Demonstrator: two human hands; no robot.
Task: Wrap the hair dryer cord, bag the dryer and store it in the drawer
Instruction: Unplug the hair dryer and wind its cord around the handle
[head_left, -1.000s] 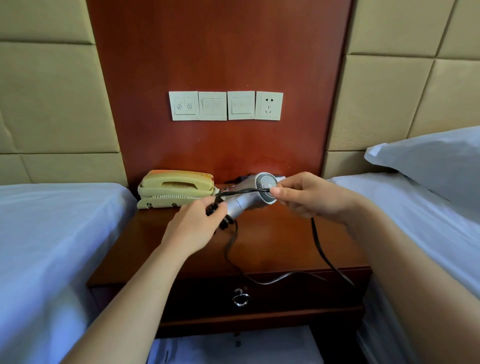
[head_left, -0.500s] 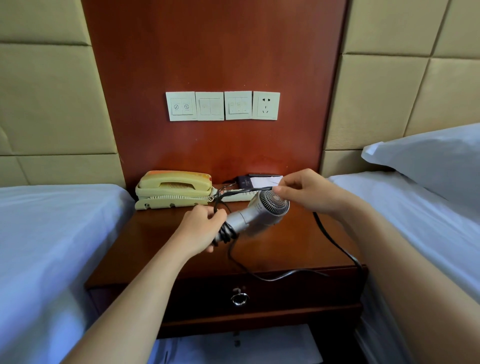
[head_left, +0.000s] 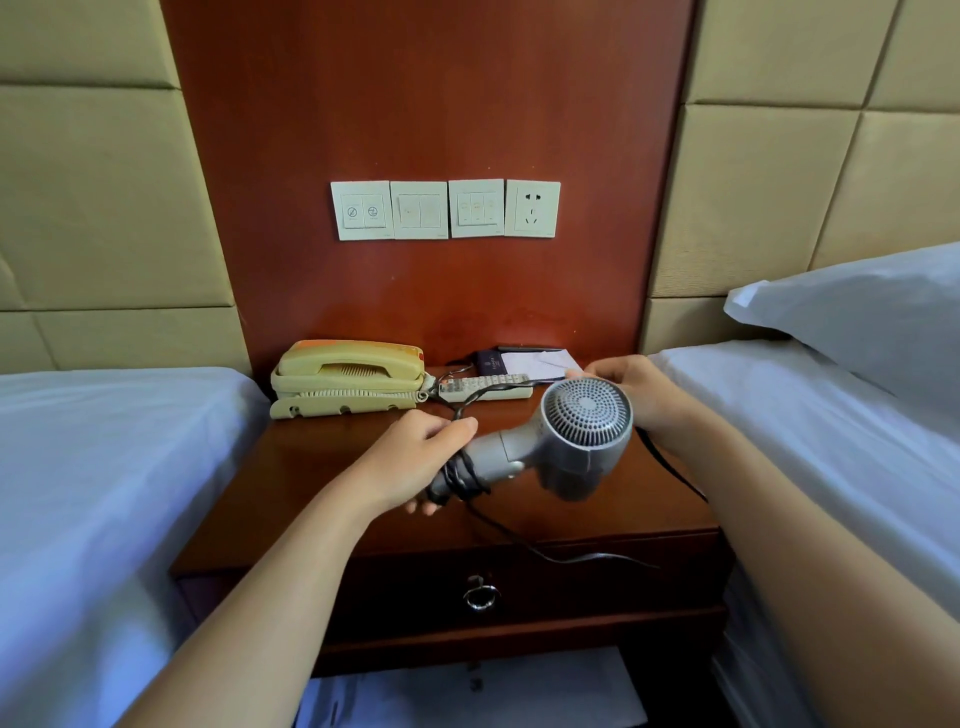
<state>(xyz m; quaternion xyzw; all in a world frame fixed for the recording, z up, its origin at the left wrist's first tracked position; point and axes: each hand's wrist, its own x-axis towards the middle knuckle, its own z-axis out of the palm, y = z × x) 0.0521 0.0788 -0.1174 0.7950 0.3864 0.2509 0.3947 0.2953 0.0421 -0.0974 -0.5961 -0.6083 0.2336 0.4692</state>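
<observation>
Since the earlier frames the hair dryer (head_left: 587, 415) has dropped and turned its grille toward the camera. The left hand (head_left: 410, 462) grips the handle end, where the cord (head_left: 460, 478) is coiled. The right hand (head_left: 639, 395), behind the dryer's head, pinches a taut run of cord. Wrapping looks midway, with slack trailing below the hands over the bench (head_left: 322, 483) edge, above the shut drawer (head_left: 415, 587). The next move calls for another loop round the handle.

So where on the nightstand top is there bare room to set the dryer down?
On the nightstand, bare wood at front left, between the telephone, the front edge and the left hand. The back is crowded: telephone, remote, papers. The cord trails over the front right.
</observation>
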